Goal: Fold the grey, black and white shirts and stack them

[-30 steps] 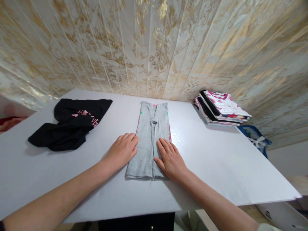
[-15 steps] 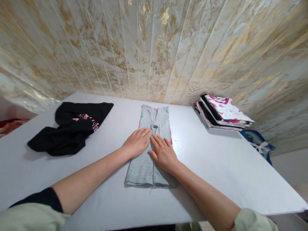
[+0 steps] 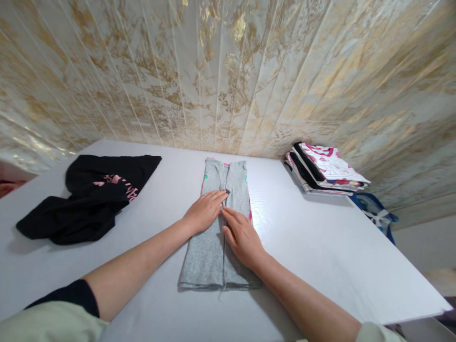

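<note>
A grey garment (image 3: 204, 256), folded into a long strip, lies lengthwise before me on the white table (image 3: 306, 266). Its two folded sides meet along a middle seam, and pink and green print peeks out at its edges. My left hand (image 3: 205, 210) rests flat on the left half, fingers stretched out to a small dark bunch at the seam. Just below, my right hand (image 3: 244, 237) lies on the right half with its fingers extended, their tips at the seam close to the left fingers. Both hands are open and press on the cloth.
A black garment (image 3: 89, 209) with pink print lies loosely bunched on the left. At the back right stands a stack of folded clothes (image 3: 326, 168), beside a blue bag (image 3: 377, 213) past the table edge. A gold-patterned curtain (image 3: 213, 76) hangs behind.
My right hand's fingers have drawn closer together and its tips sit slightly lower on the seam. My left fingertips now reach the dark bunch. The view has shifted slightly.
</note>
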Tool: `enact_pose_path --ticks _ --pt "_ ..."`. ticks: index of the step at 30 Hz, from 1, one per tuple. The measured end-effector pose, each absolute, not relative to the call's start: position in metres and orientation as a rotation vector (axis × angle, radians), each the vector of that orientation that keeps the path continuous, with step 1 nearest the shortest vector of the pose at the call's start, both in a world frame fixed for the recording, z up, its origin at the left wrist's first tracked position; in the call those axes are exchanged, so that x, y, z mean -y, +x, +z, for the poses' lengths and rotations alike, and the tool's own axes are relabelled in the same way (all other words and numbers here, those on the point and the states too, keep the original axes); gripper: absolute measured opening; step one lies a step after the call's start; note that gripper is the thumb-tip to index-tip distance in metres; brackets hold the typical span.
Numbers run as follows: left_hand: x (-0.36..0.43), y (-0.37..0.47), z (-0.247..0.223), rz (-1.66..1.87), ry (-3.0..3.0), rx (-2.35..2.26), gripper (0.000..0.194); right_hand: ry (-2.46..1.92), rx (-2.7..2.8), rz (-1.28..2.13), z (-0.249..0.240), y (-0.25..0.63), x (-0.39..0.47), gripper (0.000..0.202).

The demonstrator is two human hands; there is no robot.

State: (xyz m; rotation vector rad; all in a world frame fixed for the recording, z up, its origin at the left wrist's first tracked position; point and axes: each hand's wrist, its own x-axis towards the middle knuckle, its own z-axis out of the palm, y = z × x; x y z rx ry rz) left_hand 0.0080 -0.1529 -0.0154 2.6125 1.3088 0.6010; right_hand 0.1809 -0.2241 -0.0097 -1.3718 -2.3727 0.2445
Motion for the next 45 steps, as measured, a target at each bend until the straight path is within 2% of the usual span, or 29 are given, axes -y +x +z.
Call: enact_pose_path --ticks 3,18,26,41,45 --pt "0.16 0.008 -0.015 0.692 2.654 -1.246 0.053 -1.553 2.263 0.162 -0.01 0.182 0.222 0.049" --pt "0.178 0.02 -0.02 0.45 2.655 -1.28 0.051 -1.884 2.223 0.094 -0.015 0.199 0.189 0.055" --pt "0.197 0.013 -0.009 0.228 2.727 -1.233 0.054 -1.714 2.438 0.106 -0.009 0.202 0.22 0.057" --pt "0.301 -0.018 -0.002 0.204 2.721 -1.032 0.053 -1.346 2.732 0.217 -0.001 0.231 0.308 0.068" --pt "0.313 -0.019 0.008 0.286 2.675 -0.984 0.042 -1.244 2.707 0.298 0.004 0.23 0.321 0.058"
